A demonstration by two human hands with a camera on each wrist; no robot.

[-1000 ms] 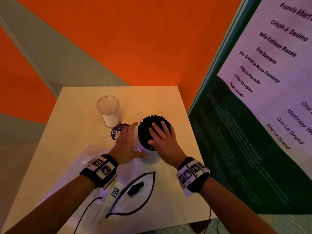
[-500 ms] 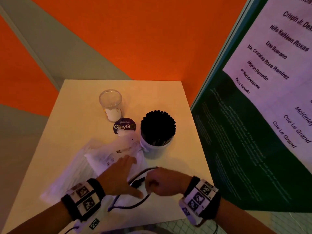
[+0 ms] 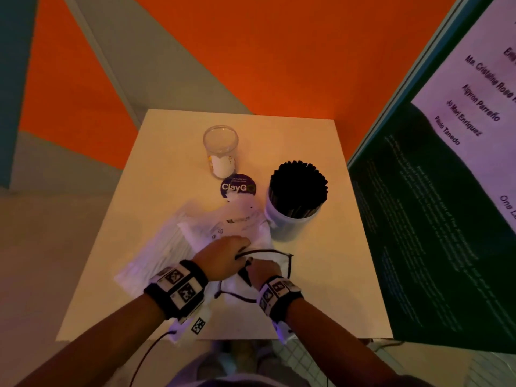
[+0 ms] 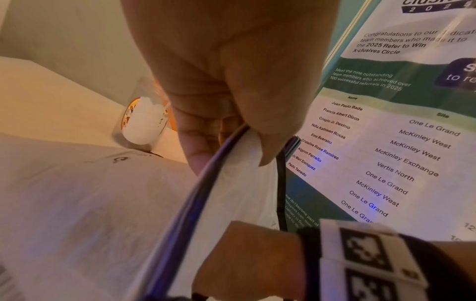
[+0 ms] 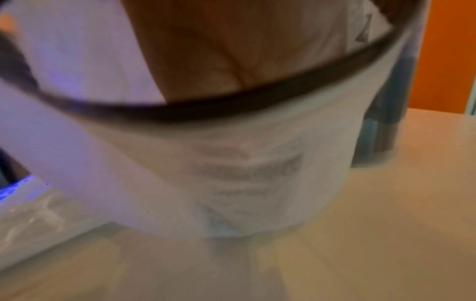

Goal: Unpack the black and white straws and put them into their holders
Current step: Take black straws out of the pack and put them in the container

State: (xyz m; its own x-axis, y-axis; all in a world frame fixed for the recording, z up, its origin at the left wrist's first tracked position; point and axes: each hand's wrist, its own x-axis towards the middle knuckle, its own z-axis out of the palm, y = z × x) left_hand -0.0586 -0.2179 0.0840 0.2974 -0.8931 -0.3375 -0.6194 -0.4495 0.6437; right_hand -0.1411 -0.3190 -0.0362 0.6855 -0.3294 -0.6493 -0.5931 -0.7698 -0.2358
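Black straws point(image 3: 298, 182) stand packed in their white holder point(image 3: 290, 223) at the counter's point(image 3: 321, 289) right. Both hands have withdrawn from it to the emptied black-rimmed bag point(image 3: 268, 272) nearer the person. The left hand point(image 3: 223, 259) pinches the rim; the right hand point(image 3: 262, 272) appears closed on it too. White straws point(image 3: 164, 247) remain wrapped beside the empty glass holder point(image 3: 220, 149); they likely come next.
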